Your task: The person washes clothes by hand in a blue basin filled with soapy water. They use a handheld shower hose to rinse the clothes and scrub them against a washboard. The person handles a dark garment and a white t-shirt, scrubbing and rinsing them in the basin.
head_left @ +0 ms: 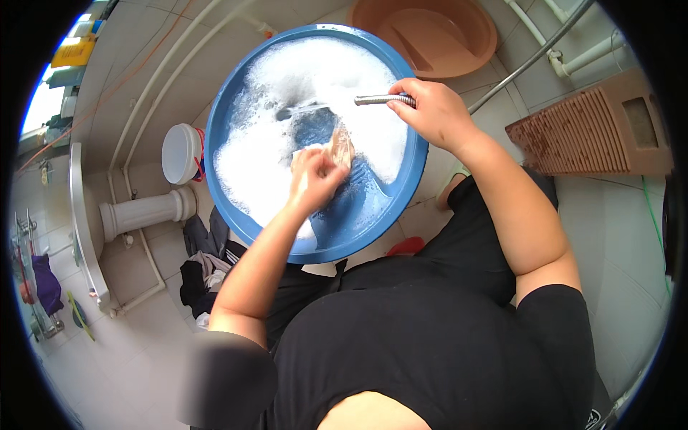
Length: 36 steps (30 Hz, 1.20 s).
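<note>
A large blue basin (419, 168) stands in front of me, filled with water under thick white suds (265, 161). Inside it, my left hand (315, 179) is closed on a wet beige cloth (342, 149) near the basin's middle. My right hand (437, 113) grips the metal end of a flexible hose (376, 99) over the basin's right rim. From the hose end a stream of water runs leftward into the suds. A sloped, ridged blue surface (365, 204) shows at the basin's near right, partly under foam.
Behind the basin sits a brown plastic tub (459, 36). A brown ridged washboard (573, 125) is at the right. On the left are a white bucket (180, 154), a white pedestal (147, 213) under a sink, and a pile of clothes (204, 276) on the tiled floor.
</note>
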Each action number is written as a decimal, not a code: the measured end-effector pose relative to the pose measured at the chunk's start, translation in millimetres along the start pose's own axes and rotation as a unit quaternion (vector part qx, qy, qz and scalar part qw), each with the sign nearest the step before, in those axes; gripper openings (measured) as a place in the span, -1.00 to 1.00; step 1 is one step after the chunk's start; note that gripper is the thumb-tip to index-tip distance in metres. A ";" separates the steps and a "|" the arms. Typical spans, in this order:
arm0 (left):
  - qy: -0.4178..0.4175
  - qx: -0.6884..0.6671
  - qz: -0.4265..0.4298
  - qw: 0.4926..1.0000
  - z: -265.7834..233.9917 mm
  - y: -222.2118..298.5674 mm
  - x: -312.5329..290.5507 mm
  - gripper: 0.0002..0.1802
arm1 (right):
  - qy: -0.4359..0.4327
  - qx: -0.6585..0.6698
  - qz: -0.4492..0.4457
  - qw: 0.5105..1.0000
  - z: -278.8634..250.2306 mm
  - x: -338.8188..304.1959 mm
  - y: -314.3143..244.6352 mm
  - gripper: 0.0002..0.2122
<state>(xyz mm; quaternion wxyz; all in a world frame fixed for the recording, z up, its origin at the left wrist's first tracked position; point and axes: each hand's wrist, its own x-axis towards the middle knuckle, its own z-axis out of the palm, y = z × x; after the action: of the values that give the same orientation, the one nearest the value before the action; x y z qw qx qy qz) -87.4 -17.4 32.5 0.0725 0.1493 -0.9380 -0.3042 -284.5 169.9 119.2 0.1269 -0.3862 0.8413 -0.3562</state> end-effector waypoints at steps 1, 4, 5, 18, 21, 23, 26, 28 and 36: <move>0.067 0.088 0.040 0.993 1.5 16.6 -10.0 -0.73 | 0.007 0.002 0.003 1.000 -1.4 0.3 1.7 -0.77; 0.082 0.057 -0.042 0.994 17.4 -11.9 -4.3 -0.71 | -0.001 0.001 0.017 1.000 -6.0 0.1 -1.5 -0.77; 0.070 0.048 -0.098 0.992 18.6 -25.2 9.0 -0.72 | -0.006 -0.001 0.022 1.000 -7.2 -0.3 -2.8 -0.77; 0.097 0.095 0.043 0.990 0.2 18.2 -18.9 -0.70 | 0.012 -0.005 0.011 1.000 -6.9 -3.5 3.1 -0.78; 0.139 0.119 0.040 0.982 19.7 -20.3 -5.5 -0.68 | 0.009 0.003 0.011 1.000 -6.7 -3.2 -0.3 -0.78; 0.032 0.086 -0.159 0.983 6.2 -5.2 28.1 -0.72 | -0.002 -0.010 0.022 1.000 -5.6 -2.3 0.0 -0.78; 0.101 0.014 -0.206 0.973 8.8 -38.6 48.1 -0.62 | -0.010 -0.002 0.019 1.000 -3.7 1.6 -6.3 -0.78; 0.106 -0.202 -0.241 0.943 4.3 -34.4 49.5 -0.57 | -0.001 0.010 0.014 1.000 -0.9 -1.0 -5.5 -0.78; 0.134 0.130 -0.023 0.982 18.7 3.6 -7.5 -0.63 | 0.006 0.000 0.009 1.000 -5.3 -2.9 1.6 -0.78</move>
<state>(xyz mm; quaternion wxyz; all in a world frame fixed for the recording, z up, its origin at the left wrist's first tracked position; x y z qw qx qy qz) -85.5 -1.9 19.3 0.1704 0.2184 -0.9477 -0.1583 -286.0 175.4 121.8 0.1250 -0.3763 0.8455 -0.3576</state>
